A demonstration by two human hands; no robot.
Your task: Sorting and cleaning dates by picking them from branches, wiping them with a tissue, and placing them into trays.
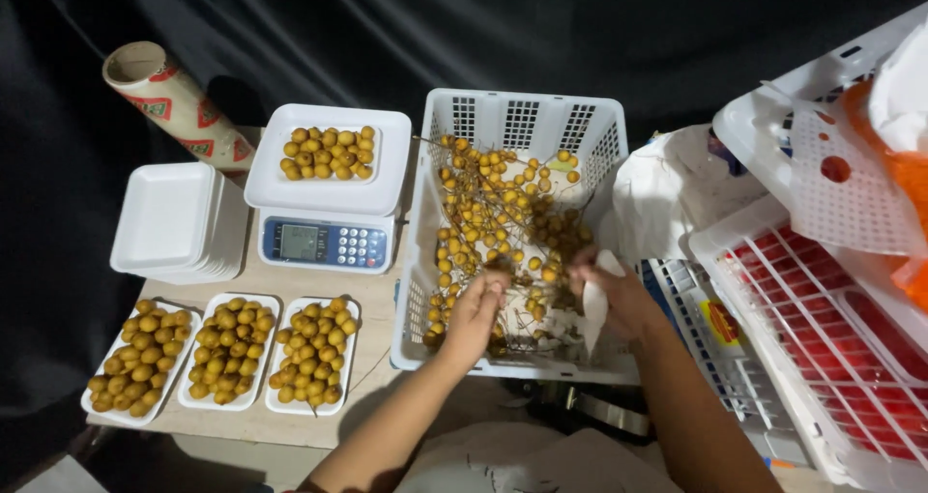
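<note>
Reaching into the white slotted basket [416, 261], both hands are down among the fruit, and that basket sits dead centre so either hand can get in over its low front wall. The left hand [476, 311] has its fingers curled in at the tips, pinched around a small yellow-brown fruit on a twig near the basket's six o'clock; exactly what is between the fingertips I cannot tell, the knuckles cover it. The right hand [619, 295], at about four o'clock in the basket, is closed loosely around a white scrap [594, 300], paper or cloth, which hangs down from the fist.

The loose fruit on its stems [493, 208] spreads from the basket's middle up to twelve o'clock, thinning toward the near side where the hands work.

At ten o'clock from the hands stands a white scale [329, 232], keypad facing the person so it reads at a glance, with a shallow tray of fruit [329, 152] on its pan. At eight o'clock three filled trays [222, 350] lie side by side along the table's near edge, apart from the basket. A stack of empty trays [174, 220] waits just left of the scale, within easy reach, and a printed cardboard tube [169, 101] lies behind it. At three o'clock, white crates [822, 338] crowd in, one with a red lining.
</note>
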